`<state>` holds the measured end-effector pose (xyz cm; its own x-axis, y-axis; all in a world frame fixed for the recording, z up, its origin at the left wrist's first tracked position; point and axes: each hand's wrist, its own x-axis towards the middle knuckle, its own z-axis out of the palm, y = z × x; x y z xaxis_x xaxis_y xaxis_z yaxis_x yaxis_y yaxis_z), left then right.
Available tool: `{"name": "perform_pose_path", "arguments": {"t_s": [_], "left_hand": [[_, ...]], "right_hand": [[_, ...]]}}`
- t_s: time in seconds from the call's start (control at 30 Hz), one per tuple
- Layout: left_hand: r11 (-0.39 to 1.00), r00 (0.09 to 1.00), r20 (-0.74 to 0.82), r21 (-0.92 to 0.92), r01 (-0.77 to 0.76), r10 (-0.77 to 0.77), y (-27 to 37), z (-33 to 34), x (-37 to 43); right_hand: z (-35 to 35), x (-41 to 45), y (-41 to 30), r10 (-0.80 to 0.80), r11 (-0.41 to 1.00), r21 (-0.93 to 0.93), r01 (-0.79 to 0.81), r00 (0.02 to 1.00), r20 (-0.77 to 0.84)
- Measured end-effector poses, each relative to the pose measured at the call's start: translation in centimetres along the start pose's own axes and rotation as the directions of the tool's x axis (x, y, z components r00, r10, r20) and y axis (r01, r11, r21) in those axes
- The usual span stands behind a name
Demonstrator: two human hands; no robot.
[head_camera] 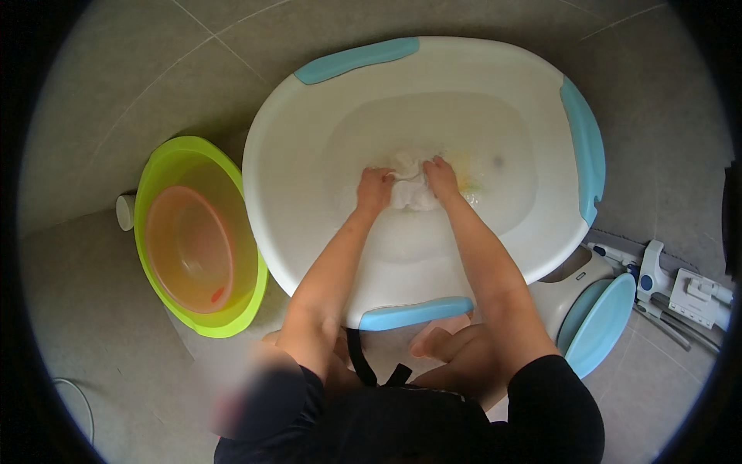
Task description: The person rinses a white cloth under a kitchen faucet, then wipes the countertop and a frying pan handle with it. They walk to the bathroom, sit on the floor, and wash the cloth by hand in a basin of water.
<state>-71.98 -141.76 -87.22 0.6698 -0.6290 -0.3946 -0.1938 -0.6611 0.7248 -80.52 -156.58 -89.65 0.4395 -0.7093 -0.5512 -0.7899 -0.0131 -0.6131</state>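
Observation:
Before me stands a large white plastic tub [394, 272] with blue grip pads on its rim and water in its basin. A wet white cloth [414, 192] lies low in the tub between my hands. My left hand [375, 188] grips the cloth's left side, fingers curled at its edge. On the other side, my right hand [440, 178] pinches the cloth's upper right part. Some of the cloth and the fingertips are hard to make out at the water. A yellowish, greenish patch [466, 171] shows just right of my right hand.
Left of the tub, a lime-green basin [194, 152] holds an orange basin [188, 249], with a white cylindrical object [125, 212] beside it. At right are a beige plastic stool [548, 301], blue basins [603, 330] and a white-and-blue mop [652, 272] on the grey tiles.

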Motion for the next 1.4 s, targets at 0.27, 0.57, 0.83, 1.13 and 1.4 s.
{"name": "perform_pose_path", "arguments": {"t_s": [0.27,0.57,0.83,1.13,1.4], "left_hand": [[0.952,0.956,-0.063,-0.088,-0.292,0.287,13.7,-1.1,-4.5],[0.961,0.922,-0.271,0.066,-0.269,0.277,11.7,-2.4,-1.4],[0.972,0.994,-0.101,0.221,0.073,-0.052,4.9,-5.2,1.6],[0.827,0.988,0.15,0.551,-0.116,0.039,-0.6,1.4,-0.2],[0.911,0.912,-0.069,-0.059,-0.408,0.404,10.9,0.0,-3.0]], "right_hand": [[-0.8,2.5,-0.1,-0.57,0.159,0.675,-0.72,0.492,0.658],[-0.9,-2.7,-5.7,-0.232,0.17,0.777,-0.606,0.742,0.629],[-0.6,-3.9,-6.7,0.025,0.586,0.667,-0.46,0.833,0.553],[2.4,-1.1,0.6,-0.565,0.691,-0.481,0.539,0.819,0.106],[-2.0,-2.0,-4.8,0.088,0.439,0.753,-0.49,0.857,0.507]]}}
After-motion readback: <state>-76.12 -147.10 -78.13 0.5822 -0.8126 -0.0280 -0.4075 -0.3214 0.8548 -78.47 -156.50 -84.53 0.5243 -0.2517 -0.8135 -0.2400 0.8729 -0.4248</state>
